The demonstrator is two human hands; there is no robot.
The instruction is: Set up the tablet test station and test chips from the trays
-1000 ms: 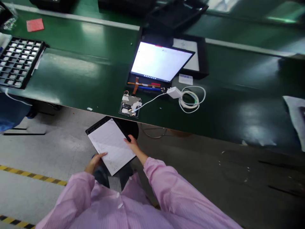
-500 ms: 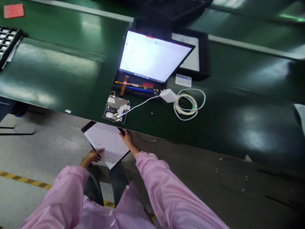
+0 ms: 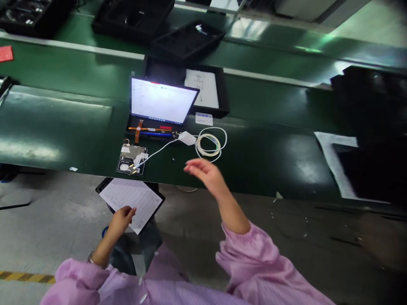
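My left hand (image 3: 122, 221) grips the lower edge of a black clipboard (image 3: 104, 185) in my lap, with a printed paper sheet (image 3: 132, 199) on it. My right hand (image 3: 203, 174) is raised above the table's front edge, fingers apart and holding nothing. Closest to it is a white power adapter (image 3: 187, 138), with a coiled white cable (image 3: 208, 144) beside that. A bare circuit board (image 3: 132, 154) lies on a small black mat, wired to the adapter. Behind them, a lit tablet screen (image 3: 160, 101) rests with an orange flex cable (image 3: 139, 129) in front of it.
The long green workbench (image 3: 63, 127) runs across the view, with a white rail along it. Several black trays (image 3: 187, 40) stand at the back, one holding a paper sheet (image 3: 203, 87). A white-edged black sheet (image 3: 359, 165) lies at right. Grey floor shows below.
My right hand has let go of the clipboard and risen over the table's edge. My left hand keeps hold. The view has swung, showing more of the far bench.
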